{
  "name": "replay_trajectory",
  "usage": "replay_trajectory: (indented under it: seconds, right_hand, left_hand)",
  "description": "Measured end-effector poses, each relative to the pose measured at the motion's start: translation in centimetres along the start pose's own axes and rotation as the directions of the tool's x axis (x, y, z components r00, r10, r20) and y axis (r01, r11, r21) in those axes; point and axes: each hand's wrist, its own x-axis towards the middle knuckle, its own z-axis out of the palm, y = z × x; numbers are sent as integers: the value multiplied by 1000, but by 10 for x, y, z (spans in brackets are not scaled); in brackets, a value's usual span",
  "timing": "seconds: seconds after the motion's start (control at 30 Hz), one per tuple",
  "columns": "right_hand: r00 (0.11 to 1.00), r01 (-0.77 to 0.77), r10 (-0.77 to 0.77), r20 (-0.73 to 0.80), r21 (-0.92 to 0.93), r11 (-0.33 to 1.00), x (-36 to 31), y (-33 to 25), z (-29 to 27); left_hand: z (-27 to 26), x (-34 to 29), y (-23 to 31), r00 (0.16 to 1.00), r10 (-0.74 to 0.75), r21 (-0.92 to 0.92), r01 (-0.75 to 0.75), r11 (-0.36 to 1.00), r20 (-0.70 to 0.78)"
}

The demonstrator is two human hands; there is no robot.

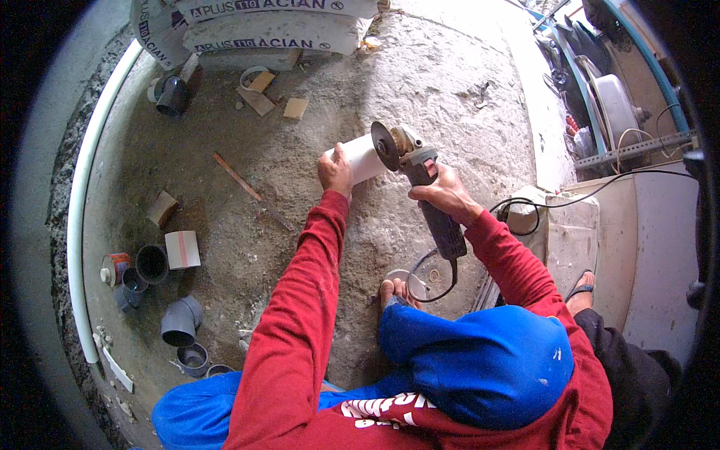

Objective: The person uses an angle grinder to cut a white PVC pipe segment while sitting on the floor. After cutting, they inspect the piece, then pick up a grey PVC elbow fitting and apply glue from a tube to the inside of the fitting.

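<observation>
Rough grey floor (465, 112) spreads beneath the work, brightest toward the back right. Near the middle is a short white pipe (360, 159), its right end just beside the disc (385, 146) of a grinder (441, 225); whether they touch I cannot tell. The left hand (337, 172) has its grip closed on the pipe's left end; the right hand's (448, 196) grip wraps the grinder's body. A black cord (454, 276) loops below. White lettering marks the red shirt (285, 360). Grey pipe fittings (190, 310) lie leftward; white sacks (262, 37) at the back carry dark printed letters.
</observation>
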Motion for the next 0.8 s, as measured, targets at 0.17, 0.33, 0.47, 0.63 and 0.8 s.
replay_trajectory:
  seconds: [0.17,0.33,0.47,0.63,0.8]
  right_hand:
    - [999,32,-32,7,-24,999,4,1,0]
    - [1000,11,-12,-16,-59,998,4,-1,2]
    - [1000,-9,9,7,-49,999,1,-4,1]
    - [999,-32,34,31,-67,997,-2,-8,1]
    - [1000,-21,20,-22,-32,999,-9,-13,2]
  left_hand:
    - [3,7,-10,998,48,5,-48,999,-29]
    - [6,14,-21,995,89,58,-86,995,-43]
    - [7,18,-27,998,54,40,-52,998,-44]
    - [5,18,-23,999,46,99,-45,994,-13]
    - [5,9,-14,1000,-4,-11,4,1000,-10]
